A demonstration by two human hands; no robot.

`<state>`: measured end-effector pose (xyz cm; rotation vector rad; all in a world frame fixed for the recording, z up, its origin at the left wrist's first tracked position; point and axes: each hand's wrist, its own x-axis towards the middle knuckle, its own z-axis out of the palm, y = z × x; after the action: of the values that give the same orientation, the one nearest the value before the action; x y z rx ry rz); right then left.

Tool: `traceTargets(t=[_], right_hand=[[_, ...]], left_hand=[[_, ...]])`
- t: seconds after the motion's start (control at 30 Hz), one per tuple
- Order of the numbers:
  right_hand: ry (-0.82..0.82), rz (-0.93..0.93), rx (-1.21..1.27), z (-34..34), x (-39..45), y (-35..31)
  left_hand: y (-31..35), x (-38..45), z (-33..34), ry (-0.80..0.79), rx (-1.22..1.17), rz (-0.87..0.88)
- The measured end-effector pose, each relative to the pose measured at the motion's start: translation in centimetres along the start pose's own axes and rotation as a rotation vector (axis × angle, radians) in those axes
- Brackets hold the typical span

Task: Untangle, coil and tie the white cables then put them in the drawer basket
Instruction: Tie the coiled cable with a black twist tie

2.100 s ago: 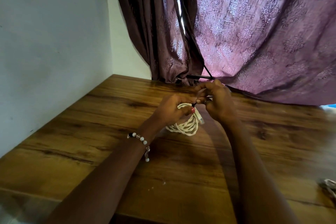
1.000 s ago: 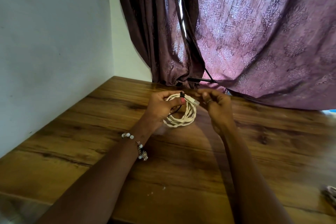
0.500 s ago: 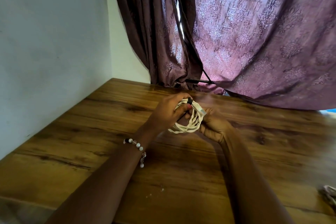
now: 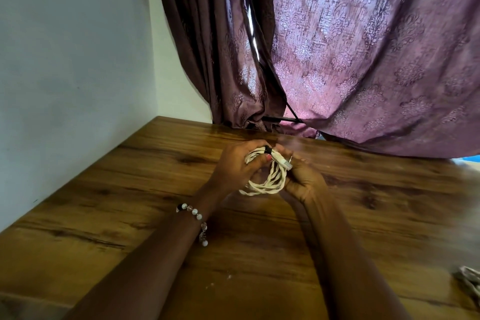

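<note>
A white twisted cable (image 4: 270,184) is wound into a small coil and held just above the wooden table (image 4: 130,202), near its far middle. My left hand (image 4: 233,166) grips the coil's left side, thumb on the strands next to a black tie (image 4: 267,149) at the top. My right hand (image 4: 304,176) cups and grips the coil's right side from below. A clear plug end (image 4: 284,162) sticks out between the hands. The drawer basket is out of view.
Purple patterned curtains (image 4: 363,60) hang behind the table and drape onto its far edge. A pale wall (image 4: 65,73) borders the table on the left. More white cable (image 4: 470,280) lies at the table's right edge, partly cut off.
My right hand has dropped from pinching the tie at the coil's top to gripping the coil's right side from below. The coil moved slightly nearer me.
</note>
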<state>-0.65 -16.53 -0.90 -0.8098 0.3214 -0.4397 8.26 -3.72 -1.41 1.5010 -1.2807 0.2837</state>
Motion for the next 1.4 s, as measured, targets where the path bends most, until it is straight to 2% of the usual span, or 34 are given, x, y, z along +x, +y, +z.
traceTargets(t=[0.1, 0.17, 0.23, 0.3, 0.4, 0.5, 0.57, 0.67, 0.77, 0.93, 1.1, 1.4], right_hand=[[-0.024, -0.007, -0.007, 0.1, 0.1, 0.1], [-0.060, -0.094, -0.038, 0.1, 0.0, 0.1], [-0.022, -0.224, -0.179, 0.1, -0.1, -0.1], [0.039, -0.360, -0.430, -0.2, 0.0, -0.4], [0.070, -0.457, -0.691, -0.5, 0.5, -0.8], [0.028, -0.580, -0.795, -0.4, 0.3, -1.0], [-0.011, -0.621, -0.778, -0.5, -0.1, -1.1], [-0.064, -0.611, -0.698, -0.6, -0.4, -1.0], [-0.222, -0.561, -0.593, -0.5, -0.2, -1.0], [-0.330, -0.699, -0.722, -0.5, -0.4, -1.7], [-0.390, -0.710, -0.745, -0.6, -0.7, -2.3], [-0.359, -0.898, -1.168, -1.2, -0.2, -3.3]], left_hand=[[0.2, -0.2, 0.1, 0.049, -0.150, -0.164], [0.4, -0.2, 0.2, 0.063, -0.199, -0.230], [0.7, -0.2, 0.3, 0.057, -0.277, -0.302], [0.8, -0.3, 0.4, 0.052, -0.372, -0.377], [0.9, -0.2, 0.3, 0.065, -0.429, -0.425], [1.3, -0.1, 0.2, 0.107, -0.495, -0.455], [1.6, -0.1, 0.0, 0.118, -0.564, -0.485], [1.8, -0.2, -0.2, 0.082, -0.632, -0.501], [1.8, -0.4, -0.6, 0.055, -0.630, -0.502], [1.2, -0.4, -0.9, 0.063, -0.531, -0.478], [1.3, -0.6, -0.6, 0.031, -0.492, -0.440], [1.0, -0.5, -0.8, 0.035, -0.445, -0.418]])
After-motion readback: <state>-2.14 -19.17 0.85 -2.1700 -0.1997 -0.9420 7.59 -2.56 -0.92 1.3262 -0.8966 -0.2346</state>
